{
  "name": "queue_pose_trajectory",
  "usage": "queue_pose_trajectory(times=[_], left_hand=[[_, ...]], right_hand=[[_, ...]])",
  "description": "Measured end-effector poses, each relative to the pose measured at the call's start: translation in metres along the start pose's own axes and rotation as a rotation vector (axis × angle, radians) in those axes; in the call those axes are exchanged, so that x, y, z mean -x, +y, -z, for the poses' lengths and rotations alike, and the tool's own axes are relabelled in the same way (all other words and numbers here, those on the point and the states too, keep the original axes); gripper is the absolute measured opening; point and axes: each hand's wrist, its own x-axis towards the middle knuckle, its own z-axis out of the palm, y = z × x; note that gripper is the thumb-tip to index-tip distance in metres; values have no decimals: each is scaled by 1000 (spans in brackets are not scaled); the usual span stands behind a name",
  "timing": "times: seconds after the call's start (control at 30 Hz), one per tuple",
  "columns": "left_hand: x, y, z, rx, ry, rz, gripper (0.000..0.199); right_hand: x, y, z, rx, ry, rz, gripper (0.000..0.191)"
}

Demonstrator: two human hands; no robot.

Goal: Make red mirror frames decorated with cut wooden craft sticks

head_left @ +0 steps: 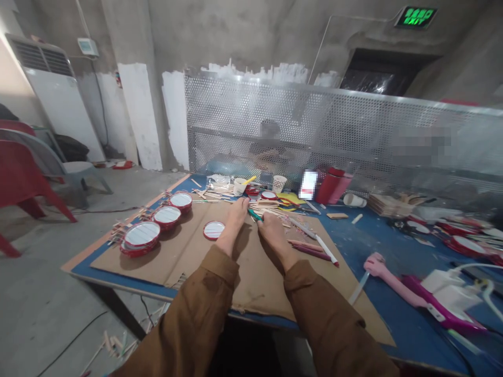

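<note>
Over the middle of the cardboard sheet (251,290), my left hand (237,213) and my right hand (273,230) are close together, both with curled fingers. A slim teal-green stick-like tool (255,214) spans the gap between them; its exact kind is too small to tell. My right hand is closed on its near end, and my left fingers pinch at its far end. Left of my left hand lies a small round red-rimmed drum (213,230) with a white face. Thin wooden sticks (268,207) are scattered just beyond my hands.
Several red drums (142,234) line the left edge. Paper cups (279,184), a lit phone (308,185) and a red bottle (330,185) stand at the back. Markers (327,250) lie on the right, near a pink-handled tool (396,283) and white plugs (448,288). A perforated metal panel (236,115) rises behind.
</note>
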Motion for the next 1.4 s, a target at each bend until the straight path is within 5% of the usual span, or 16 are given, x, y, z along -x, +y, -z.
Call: queue_pose_trajectory(times=[0.43, 0.63, 0.8, 1.07, 1.2, 1.4], left_hand=[[-1, -1, 4, 46, 12, 9, 29], [6, 4, 4, -2, -24, -9, 22], [7, 7, 5, 15, -79, 5, 22], [16, 6, -22, 496, -450, 20, 15], [21, 5, -36, 581, -466, 103, 10], [20, -2, -25, 592, -375, 213, 21]], right_hand=[[2, -16, 2, -89, 14, 42, 28], [-7, 27, 18, -44, 12, -116, 31], [-16, 56, 9, -86, -58, -167, 21], [-17, 41, 9, -384, -21, -87, 31], [-15, 37, 11, -439, -3, -79, 30], [-17, 60, 24, -289, 153, -275, 28]])
